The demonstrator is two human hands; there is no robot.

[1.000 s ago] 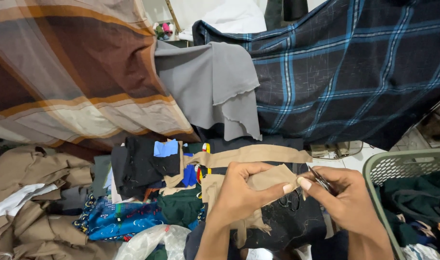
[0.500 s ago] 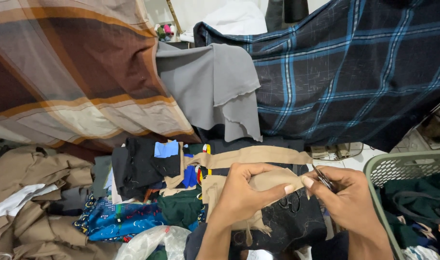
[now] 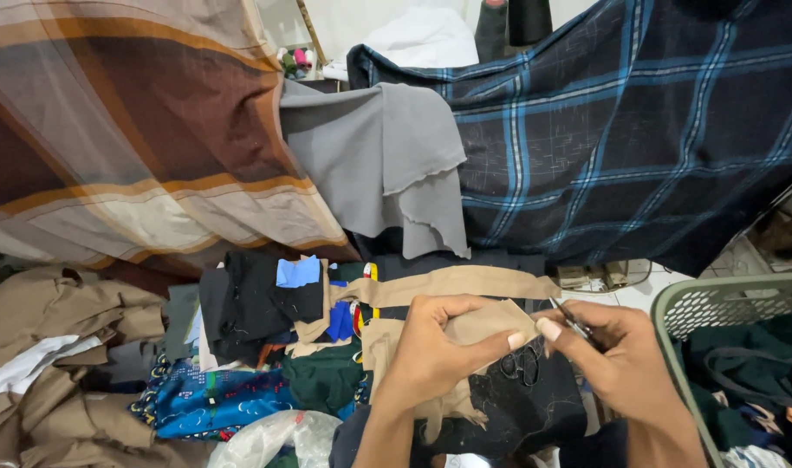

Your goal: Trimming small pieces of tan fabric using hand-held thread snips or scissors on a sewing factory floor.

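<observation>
My left hand (image 3: pixel 435 351) pinches a piece of tan fabric (image 3: pixel 483 322), thumb on top, low in the middle of the view. My right hand (image 3: pixel 617 364) grips a small thin metal tool (image 3: pixel 572 322), its tip at the right edge of that tan piece. A longer tan strip (image 3: pixel 452 284) lies just beyond the hands on dark cloth. Under the hands rests black fabric (image 3: pixel 526 403) with a pair of black-handled scissors (image 3: pixel 519 364) on it.
A blue-and-black plaid cloth (image 3: pixel 639 130), a grey cloth (image 3: pixel 387 156) and a brown striped cloth (image 3: pixel 127 130) hang behind. Scraps of black, blue and green fabric (image 3: pixel 266 347) pile at the left, with tan garments (image 3: pixel 49 347). A green plastic basket (image 3: pixel 717 303) of clothes stands at right.
Both hands stay on the tan piece, shifted only slightly. The tool tip remains at the fabric's right edge.
</observation>
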